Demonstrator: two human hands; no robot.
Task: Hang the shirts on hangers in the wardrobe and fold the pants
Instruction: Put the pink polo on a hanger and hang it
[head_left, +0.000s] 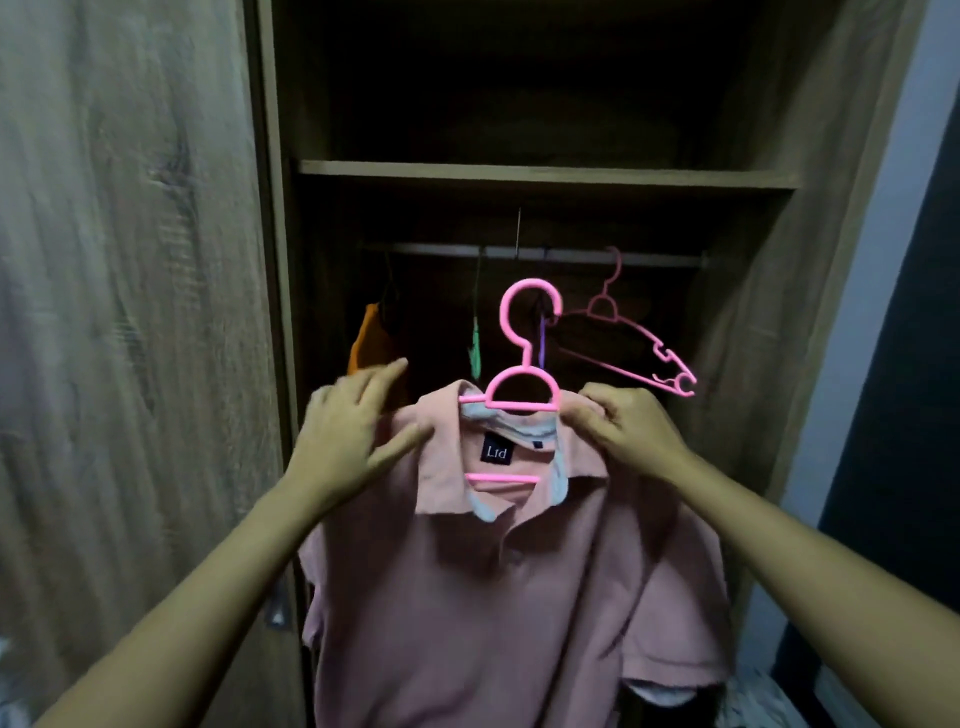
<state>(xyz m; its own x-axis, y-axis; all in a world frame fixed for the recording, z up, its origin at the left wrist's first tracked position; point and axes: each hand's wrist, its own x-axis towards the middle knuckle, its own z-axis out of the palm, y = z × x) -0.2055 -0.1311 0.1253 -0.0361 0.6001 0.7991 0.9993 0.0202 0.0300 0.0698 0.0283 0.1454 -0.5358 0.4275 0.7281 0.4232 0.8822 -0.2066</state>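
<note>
Shirt, a pink polo, sits on a pink hanger. It is held up before the open wardrobe, below the rail, hook not yet on. Collar lies uneven, and the hanger's lower bar shows through the open neck.

Right hand: grip closed, fingers curled round the shirt's shoulder at the hanger arm, apparently carrying the load. Left hand: fingers fairly straight, laid on the other shoulder, gripping nothing; somewhat blurred.

Step in hand, by judgement: squaring the shoulders on the hanger. To do it well, level both seams over the arms, flatten the collar, then take the hook's neck and lift it onto a free stretch of rail, clear of the spare hanger. Orange garment hangs at far left.
</note>
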